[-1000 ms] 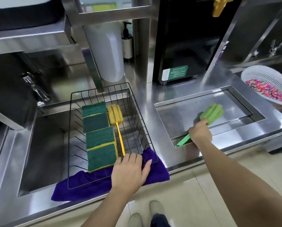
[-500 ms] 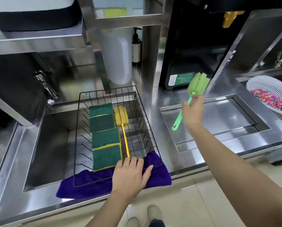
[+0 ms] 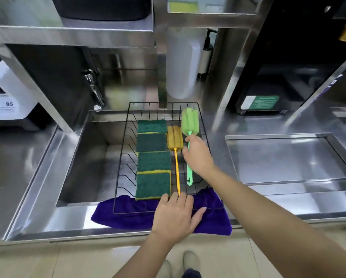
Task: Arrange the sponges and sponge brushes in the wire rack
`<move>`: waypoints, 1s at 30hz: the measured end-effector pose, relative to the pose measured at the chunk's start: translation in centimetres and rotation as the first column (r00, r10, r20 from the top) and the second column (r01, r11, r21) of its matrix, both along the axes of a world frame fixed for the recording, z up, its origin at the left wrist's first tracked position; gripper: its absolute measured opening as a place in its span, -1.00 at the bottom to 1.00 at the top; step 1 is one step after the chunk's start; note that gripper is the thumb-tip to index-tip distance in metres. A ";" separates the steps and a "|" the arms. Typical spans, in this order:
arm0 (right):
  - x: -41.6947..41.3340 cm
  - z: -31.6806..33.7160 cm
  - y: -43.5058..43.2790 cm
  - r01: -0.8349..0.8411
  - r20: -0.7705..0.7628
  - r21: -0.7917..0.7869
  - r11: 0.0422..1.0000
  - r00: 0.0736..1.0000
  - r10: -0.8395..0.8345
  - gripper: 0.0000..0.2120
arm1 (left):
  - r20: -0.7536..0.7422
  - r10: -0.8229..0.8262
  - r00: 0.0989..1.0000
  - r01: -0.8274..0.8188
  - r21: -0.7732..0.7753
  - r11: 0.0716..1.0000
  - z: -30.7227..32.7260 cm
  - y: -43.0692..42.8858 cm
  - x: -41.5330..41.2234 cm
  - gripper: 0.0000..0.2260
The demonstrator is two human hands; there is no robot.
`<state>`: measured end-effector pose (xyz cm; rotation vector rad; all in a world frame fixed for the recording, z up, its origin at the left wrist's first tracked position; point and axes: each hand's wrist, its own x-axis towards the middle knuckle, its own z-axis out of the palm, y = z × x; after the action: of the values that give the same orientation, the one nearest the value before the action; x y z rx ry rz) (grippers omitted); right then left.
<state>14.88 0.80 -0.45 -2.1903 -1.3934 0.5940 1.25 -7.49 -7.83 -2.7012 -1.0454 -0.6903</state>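
A black wire rack (image 3: pixel 121 157) sits over the sink on a purple cloth (image 3: pixel 128 215). Several green-and-yellow sponges (image 3: pixel 153 160) lie in a row down its middle. To their right lies a yellow sponge brush (image 3: pixel 175 138), handle pointing toward me. My right hand (image 3: pixel 198 155) grips the handle of a green sponge brush (image 3: pixel 189 122), which is inside the rack just right of the yellow one, foam head at the far end. My left hand (image 3: pixel 175 215) rests flat on the rack's near edge and the cloth.
A steel sink basin (image 3: pixel 83 163) lies under and left of the rack, with a tap (image 3: pixel 93 91) behind it. A recessed steel tray (image 3: pixel 284 157) is on the right counter. A white bottle (image 3: pixel 180 63) and a pump dispenser (image 3: pixel 205 55) stand behind the rack.
My right hand lifted the green sponge brush from the recessed tray on the right and carried it left into the rack beside the yellow brush. My left hand stayed on the rack's near edge.
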 end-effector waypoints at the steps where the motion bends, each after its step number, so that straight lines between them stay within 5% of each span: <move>1: -0.3 -0.6 0.1 -0.020 0.006 -0.039 0.999 1.000 0.020 -0.68 | 0.008 -0.004 1.000 0.004 0.004 1.000 -0.1 0.0 0.0 -0.47; 6: -0.6 -2.8 0.0 -0.113 -0.063 -0.263 0.958 0.993 0.099 -0.62 | 0.029 -0.016 0.999 0.015 0.041 0.999 -0.3 -0.1 0.0 -0.54; 17: -0.1 -4.0 0.2 -0.184 -0.033 -0.332 0.925 0.982 0.183 -0.59 | 0.044 -0.012 0.999 0.010 0.044 0.999 -0.3 0.1 0.2 -0.61; 22: -0.1 -2.5 0.0 -0.142 0.004 -0.285 0.948 0.989 0.150 -0.43 | 0.012 -0.009 1.000 0.009 0.015 1.000 -0.2 0.0 0.1 -0.60; 27: 1.2 2.0 -0.2 -0.184 0.000 -0.200 0.962 0.982 0.188 -0.60 | -0.041 0.029 0.999 -0.034 -0.134 0.990 1.2 -0.2 0.3 -0.58; 30: 2.8 6.0 -0.4 -0.183 -0.056 -0.087 0.979 0.982 0.179 -0.71 | 0.083 0.120 0.989 -0.098 -0.227 0.969 3.2 -0.1 0.4 -0.62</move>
<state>17.64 0.39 5.53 -2.1176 -1.5801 0.7849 1.68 -7.59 -4.59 -2.7910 -1.3601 -0.7298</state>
